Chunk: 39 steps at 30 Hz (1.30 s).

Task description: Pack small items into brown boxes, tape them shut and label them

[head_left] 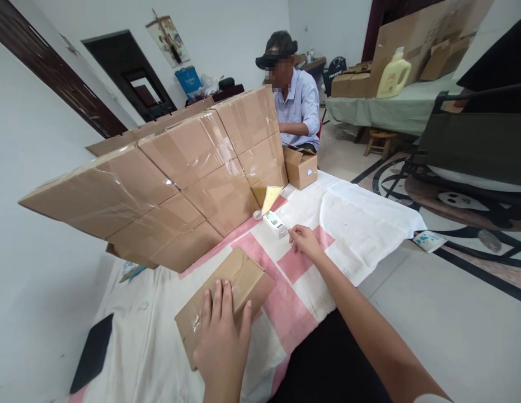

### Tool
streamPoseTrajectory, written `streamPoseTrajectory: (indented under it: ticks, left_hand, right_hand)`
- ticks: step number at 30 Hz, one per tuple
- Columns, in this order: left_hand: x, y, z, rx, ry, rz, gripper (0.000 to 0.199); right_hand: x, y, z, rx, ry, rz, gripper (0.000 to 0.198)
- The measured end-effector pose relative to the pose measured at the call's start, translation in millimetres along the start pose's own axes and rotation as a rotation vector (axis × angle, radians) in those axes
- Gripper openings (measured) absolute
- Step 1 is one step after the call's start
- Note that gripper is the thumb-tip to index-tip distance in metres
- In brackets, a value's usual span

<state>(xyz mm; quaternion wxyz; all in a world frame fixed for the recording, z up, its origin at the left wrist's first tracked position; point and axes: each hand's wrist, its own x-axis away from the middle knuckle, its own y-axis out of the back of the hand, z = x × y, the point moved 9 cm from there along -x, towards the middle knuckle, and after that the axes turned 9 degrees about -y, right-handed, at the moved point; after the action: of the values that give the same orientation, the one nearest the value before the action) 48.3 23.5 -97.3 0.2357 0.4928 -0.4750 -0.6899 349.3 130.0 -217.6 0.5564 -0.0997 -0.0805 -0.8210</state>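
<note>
A closed, taped cardboard box (243, 274) lies on the cloth in front of me. My left hand (222, 324) rests on its top, fingers spread. Farther forward, my right hand (304, 242) is closed in a pinch just beside a small white stack of printed labels (275, 224). Whatever is between its fingertips, if anything, is too small to make out. Behind the stack, a pale yellow card (271, 198) leans at an angle, with a small roll of clear tape (257, 215) at its foot.
A wall of stacked taped cartons (193, 184) runs along the left. At its far end stands a small box (301, 168) with raised flaps and a label. A co-worker (300, 101) sits beyond. A dark flat object (92, 352) lies at the lower left.
</note>
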Motion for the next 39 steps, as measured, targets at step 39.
streamPoseTrajectory:
  ticks: [39]
  left_hand:
    - [-1,1,-1,0.060,0.054,0.025,0.055]
  right_hand:
    - [-28,-8,-11,0.319,-0.286,0.040,0.035]
